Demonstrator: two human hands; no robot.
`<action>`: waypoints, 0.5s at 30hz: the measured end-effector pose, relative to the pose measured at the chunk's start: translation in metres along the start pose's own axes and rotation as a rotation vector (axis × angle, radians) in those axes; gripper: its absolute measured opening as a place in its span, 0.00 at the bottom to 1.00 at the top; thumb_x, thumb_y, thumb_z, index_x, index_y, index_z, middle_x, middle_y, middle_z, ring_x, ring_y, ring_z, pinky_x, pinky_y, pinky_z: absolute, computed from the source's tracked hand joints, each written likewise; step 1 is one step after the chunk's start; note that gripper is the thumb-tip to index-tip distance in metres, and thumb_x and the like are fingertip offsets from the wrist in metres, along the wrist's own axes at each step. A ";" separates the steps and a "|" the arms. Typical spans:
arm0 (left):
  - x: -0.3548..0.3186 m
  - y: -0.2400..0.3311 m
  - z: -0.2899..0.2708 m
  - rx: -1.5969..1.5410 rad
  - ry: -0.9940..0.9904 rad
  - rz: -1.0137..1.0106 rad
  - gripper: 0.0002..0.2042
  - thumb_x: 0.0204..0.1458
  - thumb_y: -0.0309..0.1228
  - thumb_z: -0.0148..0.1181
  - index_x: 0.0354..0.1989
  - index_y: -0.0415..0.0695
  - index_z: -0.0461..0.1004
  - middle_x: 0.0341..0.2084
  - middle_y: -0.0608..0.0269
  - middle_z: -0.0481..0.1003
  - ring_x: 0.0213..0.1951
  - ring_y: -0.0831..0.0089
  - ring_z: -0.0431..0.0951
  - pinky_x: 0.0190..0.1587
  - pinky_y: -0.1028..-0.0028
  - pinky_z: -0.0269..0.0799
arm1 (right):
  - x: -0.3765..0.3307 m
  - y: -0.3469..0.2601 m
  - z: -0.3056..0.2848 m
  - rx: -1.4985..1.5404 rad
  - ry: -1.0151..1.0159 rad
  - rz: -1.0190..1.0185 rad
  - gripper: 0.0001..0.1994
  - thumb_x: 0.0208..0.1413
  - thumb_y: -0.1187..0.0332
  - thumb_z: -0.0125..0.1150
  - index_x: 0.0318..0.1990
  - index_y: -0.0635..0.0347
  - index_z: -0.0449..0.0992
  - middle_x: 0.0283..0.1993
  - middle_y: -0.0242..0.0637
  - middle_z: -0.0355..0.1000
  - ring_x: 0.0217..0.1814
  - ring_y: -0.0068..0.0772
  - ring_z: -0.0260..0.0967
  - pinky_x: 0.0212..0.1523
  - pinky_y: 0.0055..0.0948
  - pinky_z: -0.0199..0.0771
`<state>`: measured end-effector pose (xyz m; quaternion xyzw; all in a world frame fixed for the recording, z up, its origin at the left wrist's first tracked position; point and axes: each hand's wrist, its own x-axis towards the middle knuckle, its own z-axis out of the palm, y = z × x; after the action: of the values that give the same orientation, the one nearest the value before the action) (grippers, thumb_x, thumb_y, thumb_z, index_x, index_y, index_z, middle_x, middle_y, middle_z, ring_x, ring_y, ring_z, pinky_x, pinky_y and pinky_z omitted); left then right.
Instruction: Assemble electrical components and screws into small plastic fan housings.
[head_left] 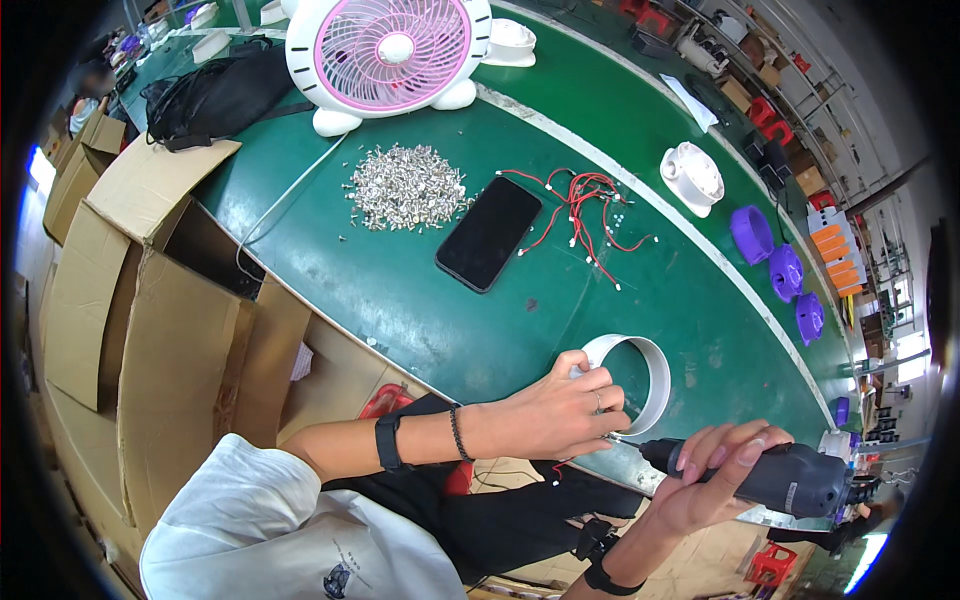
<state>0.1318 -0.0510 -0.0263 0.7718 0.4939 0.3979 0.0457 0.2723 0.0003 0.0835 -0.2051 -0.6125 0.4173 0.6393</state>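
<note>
Near the table's front edge, my left hand (575,408) is closed on the left side of a white plastic ring (656,385), which stands tilted on the green tabletop. In my right hand (715,472) is a black electric screwdriver (800,482), held sideways with its tip pointing left. That tip reaches the near rim of the ring, beside my left fingertips. Whether a screw sits at the tip is hidden by my fingers.
On the green table (400,300) lie a heap of small screws (405,188), a black phone (488,234) and red wires (578,205). A pink-and-white fan (395,50) stands behind them. Purple round parts (785,272) and a white housing (692,178) line the right. Cardboard boxes (180,350) stand left.
</note>
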 end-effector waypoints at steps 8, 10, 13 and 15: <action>0.001 0.000 -0.001 -0.215 0.077 0.008 0.07 0.56 0.37 0.68 0.42 0.55 0.81 0.43 0.70 0.70 0.56 0.70 0.67 0.62 0.53 0.51 | 0.000 -0.002 0.002 -0.008 0.078 0.003 0.13 0.67 0.66 0.62 0.45 0.59 0.63 0.24 0.32 0.60 0.12 0.18 0.53 0.12 0.20 0.56; 0.002 -0.001 0.001 -0.291 0.091 0.001 0.06 0.57 0.36 0.67 0.40 0.53 0.81 0.44 0.70 0.71 0.57 0.69 0.67 0.63 0.53 0.50 | 0.000 -0.005 0.002 -0.003 0.064 -0.007 0.12 0.67 0.66 0.61 0.45 0.59 0.63 0.25 0.32 0.61 0.13 0.18 0.53 0.13 0.20 0.56; 0.004 -0.001 0.002 -0.319 0.122 -0.004 0.06 0.56 0.35 0.68 0.39 0.51 0.80 0.45 0.71 0.71 0.57 0.68 0.69 0.63 0.53 0.50 | 0.000 -0.011 0.004 0.008 0.121 -0.027 0.13 0.67 0.65 0.61 0.45 0.59 0.63 0.27 0.33 0.63 0.13 0.19 0.55 0.13 0.20 0.56; 0.005 0.001 -0.003 -0.342 0.154 0.004 0.05 0.57 0.35 0.67 0.39 0.51 0.80 0.45 0.70 0.72 0.56 0.67 0.70 0.63 0.55 0.51 | 0.003 -0.018 0.002 0.018 0.165 -0.063 0.13 0.68 0.64 0.61 0.46 0.59 0.63 0.28 0.34 0.63 0.14 0.18 0.56 0.13 0.19 0.56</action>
<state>0.1313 -0.0482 -0.0209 0.7210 0.4197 0.5340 0.1375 0.2752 -0.0082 0.0995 -0.2138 -0.5599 0.3842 0.7022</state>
